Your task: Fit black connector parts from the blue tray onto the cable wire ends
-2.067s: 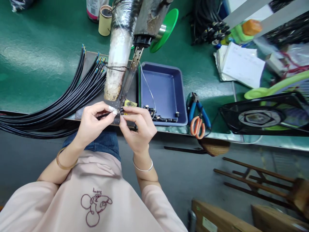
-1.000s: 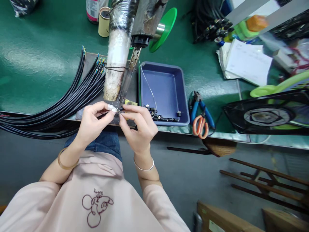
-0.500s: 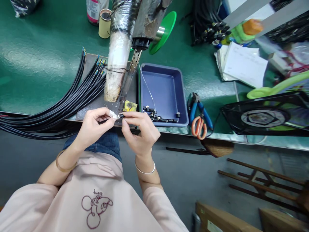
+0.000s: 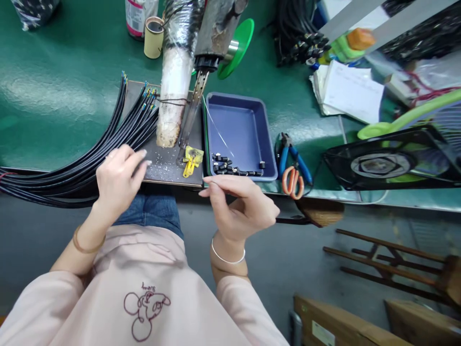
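Observation:
My left hand (image 4: 118, 179) lies on the bundle of black cables (image 4: 90, 161) at the bench's front edge, fingers curled over one cable beside the dark metal plate (image 4: 167, 168). Lower down, off the edge, my right hand (image 4: 242, 207) has thumb and forefinger pinched; what they hold is too small to see. A soldering iron (image 4: 189, 120) slants down onto the plate next to a white-wrapped post (image 4: 175, 96). A yellow clip (image 4: 190, 161) lies at the iron's tip. A thin solder wire (image 4: 216, 129) runs over the blue tray (image 4: 248, 108), which holds several small black connectors (image 4: 234, 169).
Blue-handled pliers (image 4: 293, 154) and orange scissors (image 4: 291, 181) lie right of the tray. A green solder spool (image 4: 240, 38), a cardboard tube (image 4: 152, 37), papers (image 4: 351, 91) and a black fan (image 4: 392, 163) stand on the green bench. Below it are a wooden frame (image 4: 389, 266) and cardboard boxes (image 4: 334, 322).
My hands have parted from the iron's tip. The left has gone left onto the cable bundle, and the right has dropped down and right, off the bench edge. The yellow clip now shows.

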Demonstrator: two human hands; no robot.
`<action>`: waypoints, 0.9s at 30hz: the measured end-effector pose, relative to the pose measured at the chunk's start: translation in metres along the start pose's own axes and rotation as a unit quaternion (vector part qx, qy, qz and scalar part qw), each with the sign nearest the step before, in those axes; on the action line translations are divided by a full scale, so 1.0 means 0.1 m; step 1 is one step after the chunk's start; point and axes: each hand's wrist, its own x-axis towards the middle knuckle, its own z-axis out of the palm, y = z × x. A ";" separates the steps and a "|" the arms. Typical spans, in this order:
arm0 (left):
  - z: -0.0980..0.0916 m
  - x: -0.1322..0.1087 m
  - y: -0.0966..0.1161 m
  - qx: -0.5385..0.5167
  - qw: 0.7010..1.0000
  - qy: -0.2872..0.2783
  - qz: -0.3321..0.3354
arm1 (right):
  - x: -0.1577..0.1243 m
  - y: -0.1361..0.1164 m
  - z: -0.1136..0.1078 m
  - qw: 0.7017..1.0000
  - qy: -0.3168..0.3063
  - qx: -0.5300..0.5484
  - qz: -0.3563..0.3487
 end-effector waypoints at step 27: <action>-0.18 -0.12 -0.32 -0.449 0.801 -0.393 -0.030 | 0.40 1.03 -0.55 0.775 -0.312 -0.489 0.251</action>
